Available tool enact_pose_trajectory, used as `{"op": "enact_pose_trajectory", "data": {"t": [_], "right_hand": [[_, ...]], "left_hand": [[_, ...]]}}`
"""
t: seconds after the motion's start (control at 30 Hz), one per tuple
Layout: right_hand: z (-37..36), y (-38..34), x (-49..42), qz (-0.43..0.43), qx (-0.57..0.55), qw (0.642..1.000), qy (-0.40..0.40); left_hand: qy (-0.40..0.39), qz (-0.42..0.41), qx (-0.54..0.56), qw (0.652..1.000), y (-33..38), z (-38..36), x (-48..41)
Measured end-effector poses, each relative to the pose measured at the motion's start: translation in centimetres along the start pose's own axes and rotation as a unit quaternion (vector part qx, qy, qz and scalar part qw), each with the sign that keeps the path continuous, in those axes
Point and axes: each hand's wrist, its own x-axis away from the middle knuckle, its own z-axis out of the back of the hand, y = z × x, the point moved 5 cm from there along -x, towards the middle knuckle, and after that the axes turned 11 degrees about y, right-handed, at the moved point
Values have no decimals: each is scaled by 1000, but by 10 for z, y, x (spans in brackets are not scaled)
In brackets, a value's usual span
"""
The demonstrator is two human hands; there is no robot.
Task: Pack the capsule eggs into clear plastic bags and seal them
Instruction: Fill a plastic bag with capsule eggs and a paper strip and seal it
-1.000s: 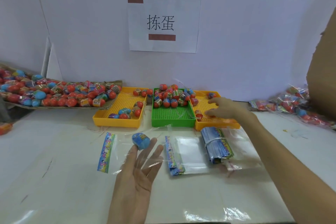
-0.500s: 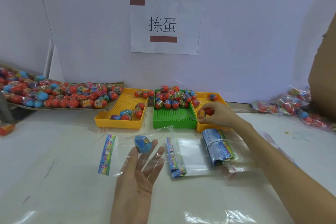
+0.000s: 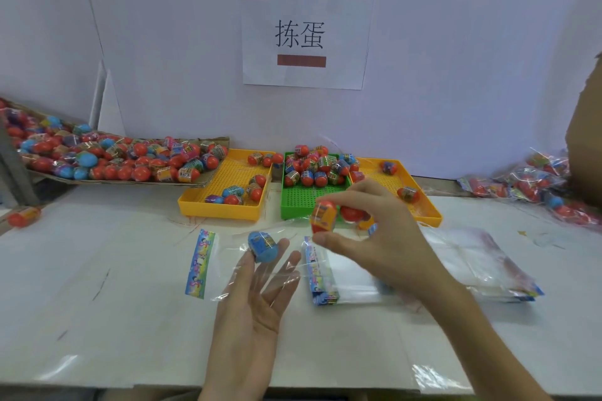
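- White table (image 3: 97,270) carries two yellow trays (image 3: 224,205), a green tray (image 3: 299,205) and a stack of bags (image 3: 345,277).
- Clear plastic bag (image 3: 228,257) with a colourful header lies flat under the left hand (image 3: 250,312), whose straight, released fingers (image 3: 244,270) lie on it.
- Right hand (image 3: 374,238) hovers above the green tray's front edge, grasping two red capsule eggs (image 3: 324,216).
- Blue capsule egg (image 3: 263,246) sits inside the bag, touching the left fingertips.
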Motion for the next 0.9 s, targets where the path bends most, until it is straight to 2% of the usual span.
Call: {"op": "enact_pose_trajectory", "data": {"t": [0.1, 0.3, 0.47, 0.53, 0.7, 0.9], "right_hand": [[-14, -5, 9, 15, 57, 998, -15], [-33, -8, 16, 72, 197, 971, -114], [-34, -10, 17, 80, 217, 962, -145], [-31, -13, 16, 78, 194, 970, -125], [-23, -21, 10, 72, 137, 988, -8], [-41, -20, 8, 57, 130, 990, -3]], "left_hand": [[5, 1, 1, 1000, 1, -1, 0], [20, 9, -8, 1000, 1, 3, 0], [22, 6, -12, 1000, 1, 2, 2], [21, 8, -8, 1000, 1, 2, 2], [13, 8, -7, 1000, 1, 0, 3], [19, -5, -16, 1000, 1, 0, 3]]}}
